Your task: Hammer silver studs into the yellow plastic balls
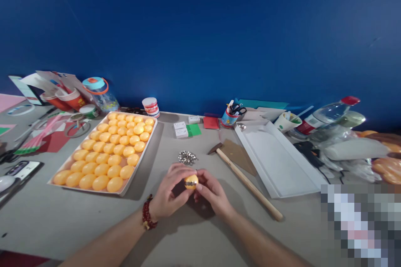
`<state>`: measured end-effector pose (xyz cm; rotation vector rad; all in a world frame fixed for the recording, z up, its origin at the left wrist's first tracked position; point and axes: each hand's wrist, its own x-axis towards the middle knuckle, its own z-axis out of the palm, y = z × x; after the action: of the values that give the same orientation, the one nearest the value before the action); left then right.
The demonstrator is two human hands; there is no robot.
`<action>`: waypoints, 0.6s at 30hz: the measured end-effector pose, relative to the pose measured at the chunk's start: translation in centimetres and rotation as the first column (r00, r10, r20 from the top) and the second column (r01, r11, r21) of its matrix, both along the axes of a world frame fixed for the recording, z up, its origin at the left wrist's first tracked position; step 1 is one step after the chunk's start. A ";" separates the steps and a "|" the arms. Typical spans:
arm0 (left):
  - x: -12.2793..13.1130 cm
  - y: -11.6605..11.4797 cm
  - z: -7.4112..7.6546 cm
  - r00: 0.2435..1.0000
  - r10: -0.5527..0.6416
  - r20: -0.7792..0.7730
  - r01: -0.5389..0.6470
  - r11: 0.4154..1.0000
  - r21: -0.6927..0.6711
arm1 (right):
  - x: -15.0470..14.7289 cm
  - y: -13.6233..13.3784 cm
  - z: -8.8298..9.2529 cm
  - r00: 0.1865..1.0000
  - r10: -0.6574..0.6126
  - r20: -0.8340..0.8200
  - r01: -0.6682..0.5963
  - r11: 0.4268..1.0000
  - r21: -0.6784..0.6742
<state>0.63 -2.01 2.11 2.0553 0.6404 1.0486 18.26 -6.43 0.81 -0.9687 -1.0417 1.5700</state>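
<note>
An orange ball (192,178), which looks like a table tennis ball, is held up just above the table between my two hands. Around its middle runs a row of shiny silver domed studs. My left hand (169,190) is closed on it from the left, fingers over the top and thumb at the lower side. From the right, my right hand (214,194) pinches the ball, its thumb near the studs. Past my fingertips lies a small pile of silver studs (187,157), which look like thumbtacks. Whether a loose stud is between my fingers cannot be made out.
Left stands a shallow box (133,181) filled with rows of orange balls. A hammer (247,181) lies to the right, beside a white tray (266,154). Small white boxes (181,130) and a cup with scissors (229,117) are farther back. Bottles and plastic bags crowd the far right.
</note>
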 end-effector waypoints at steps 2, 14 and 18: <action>0.0 0.0 0.0 1.000 0.002 -0.011 -0.002 1.000 0.011 | 0.0 0.0 0.0 1.000 0.007 -0.017 -0.008 1.000 -0.008; 0.0 -0.3 -0.7 1.000 -0.015 0.023 0.016 0.998 -0.055 | 0.0 0.1 -0.4 0.993 0.008 -0.116 -0.018 0.996 -0.084; 0.0 -0.2 -0.9 1.000 -0.025 0.003 0.025 1.000 -0.013 | 0.0 0.2 -0.2 0.995 0.021 -0.098 -0.024 0.999 -0.030</action>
<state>0.61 -2.18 1.17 2.0451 0.6168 1.0306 18.21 -6.23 0.61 -0.8943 -0.9656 1.6397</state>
